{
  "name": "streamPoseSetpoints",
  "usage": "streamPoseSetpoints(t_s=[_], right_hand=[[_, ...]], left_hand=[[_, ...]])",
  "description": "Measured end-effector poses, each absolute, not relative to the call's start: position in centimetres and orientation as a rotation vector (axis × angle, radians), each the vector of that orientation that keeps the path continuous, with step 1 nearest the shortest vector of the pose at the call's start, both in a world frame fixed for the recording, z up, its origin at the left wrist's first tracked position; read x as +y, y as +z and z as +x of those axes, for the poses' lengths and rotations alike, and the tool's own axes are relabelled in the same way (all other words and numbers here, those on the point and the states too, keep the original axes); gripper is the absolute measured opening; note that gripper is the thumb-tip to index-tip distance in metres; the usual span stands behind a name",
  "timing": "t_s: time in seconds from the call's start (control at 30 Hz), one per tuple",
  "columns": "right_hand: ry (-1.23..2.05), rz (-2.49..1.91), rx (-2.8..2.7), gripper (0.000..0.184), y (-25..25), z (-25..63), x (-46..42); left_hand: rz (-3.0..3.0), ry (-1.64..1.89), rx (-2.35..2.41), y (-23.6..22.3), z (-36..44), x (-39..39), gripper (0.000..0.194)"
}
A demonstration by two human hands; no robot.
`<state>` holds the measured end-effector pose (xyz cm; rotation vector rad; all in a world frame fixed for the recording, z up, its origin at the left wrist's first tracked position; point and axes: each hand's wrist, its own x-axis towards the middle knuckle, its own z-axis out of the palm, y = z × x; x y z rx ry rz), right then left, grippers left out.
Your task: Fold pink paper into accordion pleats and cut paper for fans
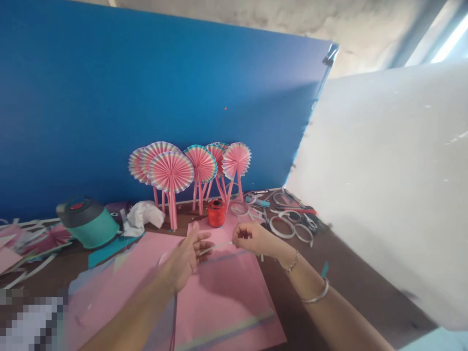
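In front of the red spool (216,214), my left hand (188,258) spreads loosely; my right hand (252,239) pinches a pale strand (230,243), likely straightening it, needing steadiness.

You've got a thin, whitish strip (227,243) running near-level from your pinched right hand (252,237) toward your spread left hand (187,254), above the flat pink sheet (226,297) with pale and bluish bands.

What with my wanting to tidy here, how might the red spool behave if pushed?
The red spool stands upright, so a low push would probably slide it, while a high one might tip it. Once over, its round sides suggest it could roll.
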<state>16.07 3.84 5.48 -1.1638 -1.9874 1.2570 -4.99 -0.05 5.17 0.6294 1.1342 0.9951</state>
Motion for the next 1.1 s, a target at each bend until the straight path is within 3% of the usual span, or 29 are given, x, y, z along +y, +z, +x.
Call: streamPoseSetpoints(t_s=[0.23,0.5,0.73,1.1], right_hand=[[1.159,-1.110,-2.122,0.007,4.2,14.9,3.8],[1.057,-1.243,-2.127,0.011,3.3,12.9,2.6],[0.974,-1.159,-2.167,0.027,0.9,12.3,2.2],[0.733,-1.294,-2.245,0.019,-1.4,12.3,2.2]], left_hand=[[0.914,0.934,1.240,3.5,-7.9,-0.7,0.038],[1.515,1.001,1.591,2.0,-10.7,-1.2,0.017],[1.539,0.982,1.585,0.0,-11.6,-2.0,0.017],[1.716,0.772,1.864,-1.0,-11.3,-2.8,0.016]])
